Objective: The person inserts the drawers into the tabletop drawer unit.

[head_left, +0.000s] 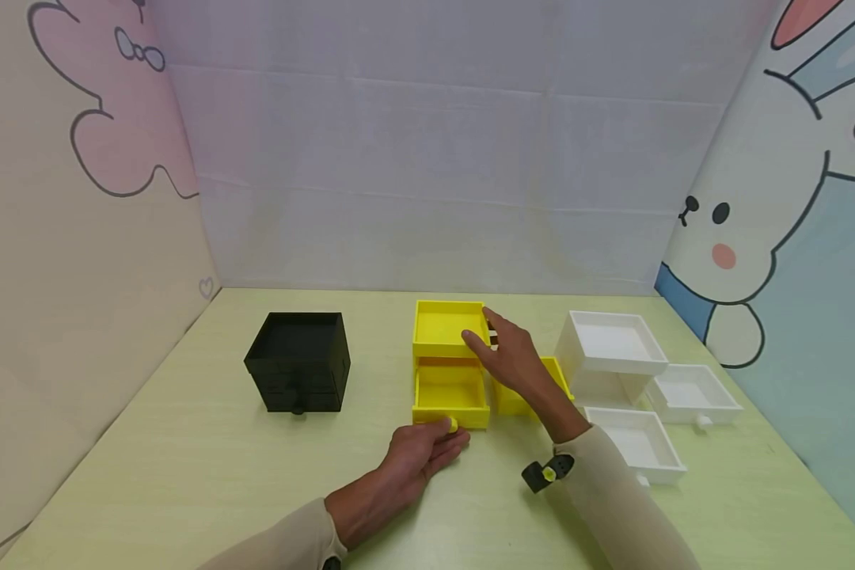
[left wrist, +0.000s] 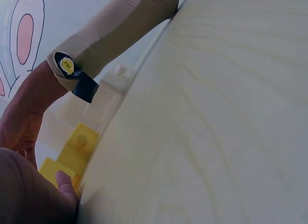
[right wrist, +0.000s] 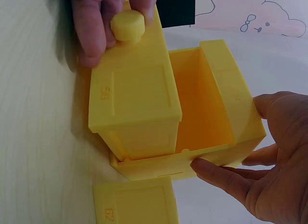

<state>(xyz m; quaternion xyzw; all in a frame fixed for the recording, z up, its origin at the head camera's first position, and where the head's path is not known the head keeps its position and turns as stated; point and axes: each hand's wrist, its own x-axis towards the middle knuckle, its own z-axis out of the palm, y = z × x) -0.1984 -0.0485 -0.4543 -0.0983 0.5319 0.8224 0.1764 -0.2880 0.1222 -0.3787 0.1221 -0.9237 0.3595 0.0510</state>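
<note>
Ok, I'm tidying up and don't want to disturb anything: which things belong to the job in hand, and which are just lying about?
In the job:
yellow cabinet, gripped by the right hand
partly open yellow drawer, touched by the left hand
loose yellow drawer beside it, probably

Apparently just lying about:
black cabinet
white cabinet
two white drawers
</note>
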